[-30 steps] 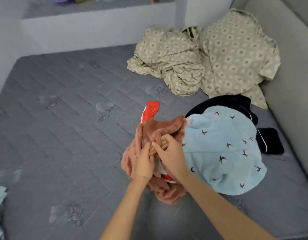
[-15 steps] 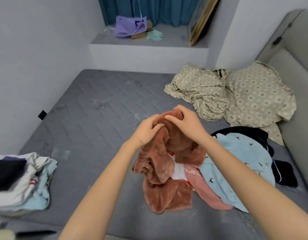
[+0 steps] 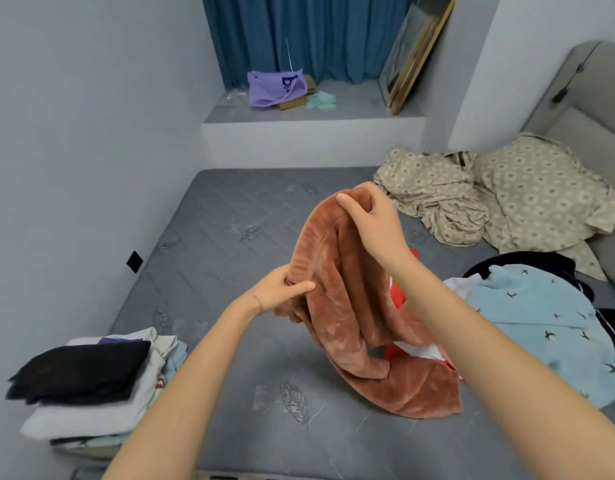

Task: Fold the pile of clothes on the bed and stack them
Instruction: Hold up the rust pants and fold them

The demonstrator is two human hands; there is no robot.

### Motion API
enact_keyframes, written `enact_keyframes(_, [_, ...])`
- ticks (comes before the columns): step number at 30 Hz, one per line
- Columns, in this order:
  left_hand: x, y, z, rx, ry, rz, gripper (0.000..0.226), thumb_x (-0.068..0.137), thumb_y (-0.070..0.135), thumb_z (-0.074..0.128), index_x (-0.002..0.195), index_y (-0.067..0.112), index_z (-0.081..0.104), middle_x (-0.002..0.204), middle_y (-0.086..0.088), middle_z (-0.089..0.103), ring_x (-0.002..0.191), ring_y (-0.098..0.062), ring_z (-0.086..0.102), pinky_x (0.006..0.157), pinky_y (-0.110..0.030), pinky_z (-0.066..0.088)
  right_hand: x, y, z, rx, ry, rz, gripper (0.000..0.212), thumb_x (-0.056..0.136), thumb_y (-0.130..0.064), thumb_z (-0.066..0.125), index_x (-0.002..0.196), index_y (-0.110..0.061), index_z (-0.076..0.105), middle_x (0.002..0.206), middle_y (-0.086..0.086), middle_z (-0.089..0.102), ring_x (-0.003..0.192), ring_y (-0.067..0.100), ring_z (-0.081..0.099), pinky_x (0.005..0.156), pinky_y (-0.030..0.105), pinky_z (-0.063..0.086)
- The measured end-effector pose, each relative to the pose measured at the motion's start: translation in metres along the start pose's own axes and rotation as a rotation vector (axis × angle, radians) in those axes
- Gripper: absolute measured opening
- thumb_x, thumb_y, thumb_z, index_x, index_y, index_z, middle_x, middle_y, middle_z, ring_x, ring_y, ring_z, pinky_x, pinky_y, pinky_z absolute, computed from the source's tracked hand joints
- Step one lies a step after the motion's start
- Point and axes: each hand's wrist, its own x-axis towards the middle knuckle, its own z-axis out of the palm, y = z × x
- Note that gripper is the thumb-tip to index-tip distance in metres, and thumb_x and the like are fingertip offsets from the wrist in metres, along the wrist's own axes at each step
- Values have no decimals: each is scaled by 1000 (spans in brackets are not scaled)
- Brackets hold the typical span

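1. One rust-brown fleece garment (image 3: 347, 306) is up over the middle of the grey mattress (image 3: 229, 244): plush, ribbed, hanging in long folds, its lower end bunched on the mattress surface.
2. The right hand (image 3: 375, 220) is at the top, thumb and curled fingers pinching the garment's highest edge.
3. The left hand (image 3: 281, 292) is lower and to the left, thumb laid across the fabric, fingers wrapped behind an edge.
4. Just right of the fleece lies the unfolded pile, three pieces showing: a red-and-white garment (image 3: 420, 353), a light blue bird-print garment (image 3: 541, 323) and a dark navy garment (image 3: 527, 261).
5. Near left sits one stack of folded clothes (image 3: 91, 407) with a black piece on top.
6. Far right, crumpled beige patterned bedding (image 3: 472, 195).
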Motion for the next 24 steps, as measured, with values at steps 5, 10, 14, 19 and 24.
enact_keyframes(5, [-16,-24,-34,-21,68,3,33,95,26,57,128,24,52,125,7,60,108,2,57,101,-26,45,3,-21,4,46,86,-17,25,91,-23,63,90,1,61,78,0,60,76,8,55,76,27,43])
enact_keyframes(10, [-23,-2,-68,32,346,146,14,91,25,64,102,17,63,104,-1,66,92,-9,61,88,-30,48,13,-30,-5,-2,187,-45,27,91,-27,62,84,-2,58,71,-6,54,68,4,49,70,27,41])
enact_keyframes(14, [-42,37,-108,78,551,297,36,82,35,70,84,0,63,78,-1,61,74,-8,54,71,-29,44,21,-39,-12,-62,214,-85,27,92,-28,62,77,-7,56,65,-10,48,59,-2,44,63,22,36])
enact_keyframes(19, [-66,83,-142,76,606,380,21,86,15,69,68,10,59,59,13,54,60,1,47,60,-17,40,19,-52,-9,-82,153,-135,24,92,-27,62,75,-11,55,62,-11,48,57,-6,45,59,12,33])
enact_keyframes(24, [-79,96,-167,80,540,377,21,82,19,72,67,9,61,57,11,53,57,-1,49,55,-13,40,19,-66,-4,-76,136,-156,29,94,-27,60,71,-14,49,63,-10,43,57,-2,39,59,17,33])
